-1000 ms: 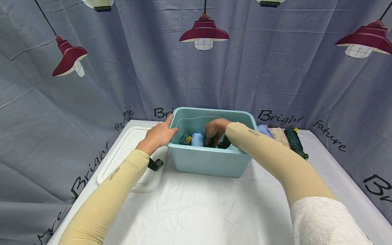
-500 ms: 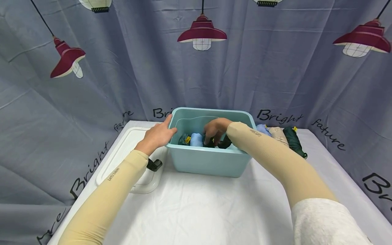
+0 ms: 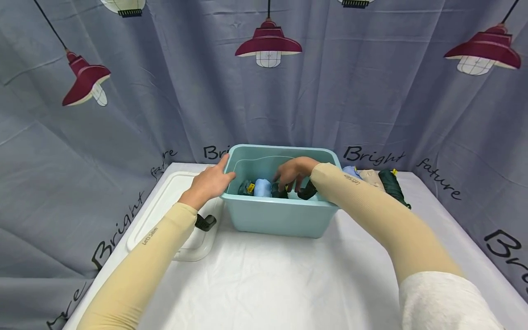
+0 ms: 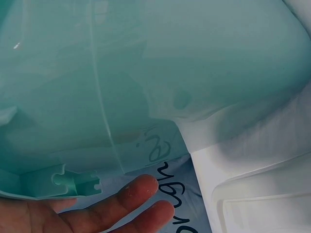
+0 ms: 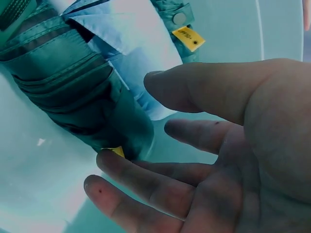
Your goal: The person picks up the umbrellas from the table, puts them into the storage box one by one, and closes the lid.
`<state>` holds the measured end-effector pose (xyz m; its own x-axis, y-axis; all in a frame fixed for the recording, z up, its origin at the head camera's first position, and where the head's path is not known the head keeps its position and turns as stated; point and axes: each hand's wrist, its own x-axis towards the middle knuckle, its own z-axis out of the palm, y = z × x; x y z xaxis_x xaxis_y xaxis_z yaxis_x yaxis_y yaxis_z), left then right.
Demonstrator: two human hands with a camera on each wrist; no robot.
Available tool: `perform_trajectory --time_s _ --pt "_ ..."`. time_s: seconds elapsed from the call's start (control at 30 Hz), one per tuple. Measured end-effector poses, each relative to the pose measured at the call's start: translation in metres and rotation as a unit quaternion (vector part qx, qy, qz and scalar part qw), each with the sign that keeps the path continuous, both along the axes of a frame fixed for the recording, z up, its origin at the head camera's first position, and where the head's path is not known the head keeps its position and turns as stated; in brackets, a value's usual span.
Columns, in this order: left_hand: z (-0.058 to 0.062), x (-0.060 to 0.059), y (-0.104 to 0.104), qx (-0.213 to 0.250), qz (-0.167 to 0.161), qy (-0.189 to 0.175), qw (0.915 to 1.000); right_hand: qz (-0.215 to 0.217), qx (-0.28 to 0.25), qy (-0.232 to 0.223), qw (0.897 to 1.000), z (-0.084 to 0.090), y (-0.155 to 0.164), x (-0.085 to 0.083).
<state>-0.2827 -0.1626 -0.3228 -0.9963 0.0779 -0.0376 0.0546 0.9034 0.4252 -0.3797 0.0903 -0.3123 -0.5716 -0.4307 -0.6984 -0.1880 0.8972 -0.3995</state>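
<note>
The left hand (image 3: 209,182) rests with straight fingers on the left rim of the teal storage bin (image 3: 280,215), mid-table. The right hand (image 3: 294,172) hovers inside it, fingers spread, gripping nothing, just above a dark green folded umbrella (image 5: 73,97) beside a light blue one (image 3: 262,187).

Bin (image 3: 280,220): pale teal. Umbrellas inside: dark green (image 5: 73,92) and light blue (image 5: 131,43), yellow tags (image 5: 188,38). Bench (image 3: 264,279): white cloth. Lid (image 3: 165,206): white. Sleeves (image 3: 140,270): beige, dark lettering. Curtain (image 3: 165,91): grey-blue, maroon lamps, black script.
</note>
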Motion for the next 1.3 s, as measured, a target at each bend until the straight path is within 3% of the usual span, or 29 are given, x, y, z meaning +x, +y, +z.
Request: perform_trajectory --time_s 0.4,0.67,0.9,1.3 --pt "-0.003 -0.003 0.0 0.0 -0.001 0.013 0.9999 0.021 -0.003 0.006 1.0 0.015 0.006 0.007" --pt "-0.003 0.0 0.001 -0.004 -0.003 -0.005 1.0 0.057 0.005 0.061 0.997 0.03 0.017 0.021" --pt "-0.001 0.0 0.001 -0.007 -0.003 0.002 1.0 0.071 -0.023 0.084 0.994 0.046 0.031 0.033" --pt "0.0 0.002 0.001 -0.002 -0.005 -0.002 1.0 0.059 -0.03 0.157 0.985 0.068 0.064 0.052"
